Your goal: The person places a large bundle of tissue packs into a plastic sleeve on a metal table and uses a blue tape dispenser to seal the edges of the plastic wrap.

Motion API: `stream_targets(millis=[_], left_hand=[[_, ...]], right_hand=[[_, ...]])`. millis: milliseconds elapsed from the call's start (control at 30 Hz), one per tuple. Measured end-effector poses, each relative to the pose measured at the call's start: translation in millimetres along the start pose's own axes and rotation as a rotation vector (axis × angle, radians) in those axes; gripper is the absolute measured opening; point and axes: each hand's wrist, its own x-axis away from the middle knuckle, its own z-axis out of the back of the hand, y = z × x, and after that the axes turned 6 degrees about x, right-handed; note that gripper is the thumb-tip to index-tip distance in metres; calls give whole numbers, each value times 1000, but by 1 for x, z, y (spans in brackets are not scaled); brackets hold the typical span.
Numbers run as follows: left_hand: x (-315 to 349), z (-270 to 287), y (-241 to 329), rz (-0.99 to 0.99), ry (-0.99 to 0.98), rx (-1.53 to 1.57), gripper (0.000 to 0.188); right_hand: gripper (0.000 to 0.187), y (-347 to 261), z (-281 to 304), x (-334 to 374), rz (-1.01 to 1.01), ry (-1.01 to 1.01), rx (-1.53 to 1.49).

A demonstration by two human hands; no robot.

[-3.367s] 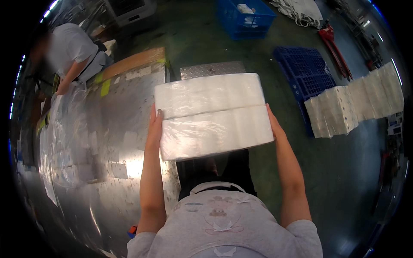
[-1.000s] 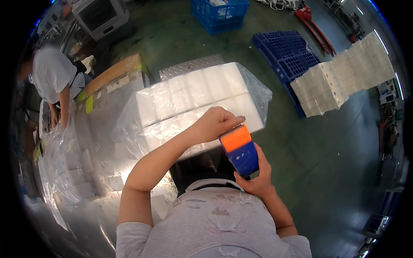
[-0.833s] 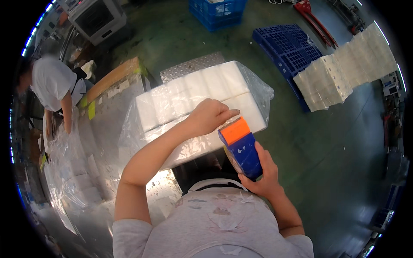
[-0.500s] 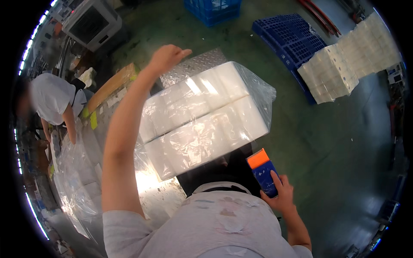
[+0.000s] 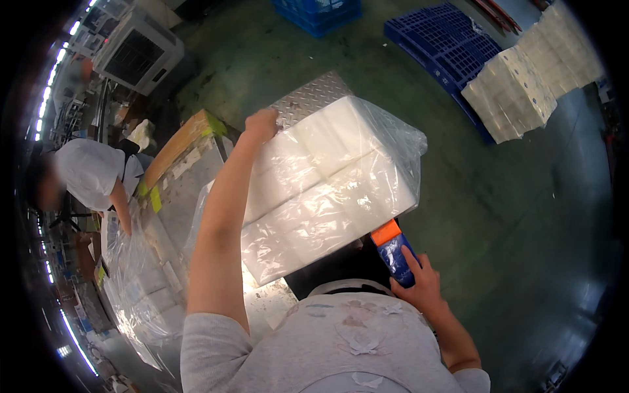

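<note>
A large clear-plastic-wrapped bundle of white packs (image 5: 314,190), stacked in two rows, lies in front of me. At its far left edge my left hand (image 5: 263,124) is closed and touches it. Its fingertips are turned away, so what they pinch, if anything, cannot be seen. Low on the right, my right hand (image 5: 419,283) grips a blue handheld tool (image 5: 395,260) with a flat orange end. That orange end points away from me and sits close to the bundle's near right corner. Loose plastic film (image 5: 403,141) bunches at the bundle's right end.
A metal diamond plate (image 5: 311,98) lies beyond the bundle. Farther off are a blue pallet (image 5: 445,52), wrapped white stacks (image 5: 508,98) and a blue crate (image 5: 321,16). At left, a person (image 5: 95,170) leans over plastic-covered packs (image 5: 147,288); an air cooler (image 5: 137,52) stands behind.
My left hand has come down from the air onto the bundle's far edge. My right hand has brought the blue tool closer to the bundle's near corner. The whole view has shifted slightly.
</note>
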Motion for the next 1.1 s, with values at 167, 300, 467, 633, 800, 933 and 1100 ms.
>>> stream_targets(millis=[167,300,467,633,800,933,1100], left_hand=[[88,18,91,-459,572,142,17],[187,-46,159,-730,303,255,53],[192,-62,174,-579,341,247,71],[194,-55,169,-649,303,276,83],[193,-54,166,-653,285,231,83],[192,-58,165,-672,271,230,84],[190,-57,164,-646,243,212,87]], right_hand=[[70,-4,-7,-1,-76,0,-27],[70,-7,-7,0,-60,-27,14],[73,-3,-9,12,-68,-23,71],[75,-4,-13,27,-79,-13,101],[74,12,-9,50,19,34,147],[74,37,8,83,32,-28,238],[71,15,19,71,-75,-136,268]])
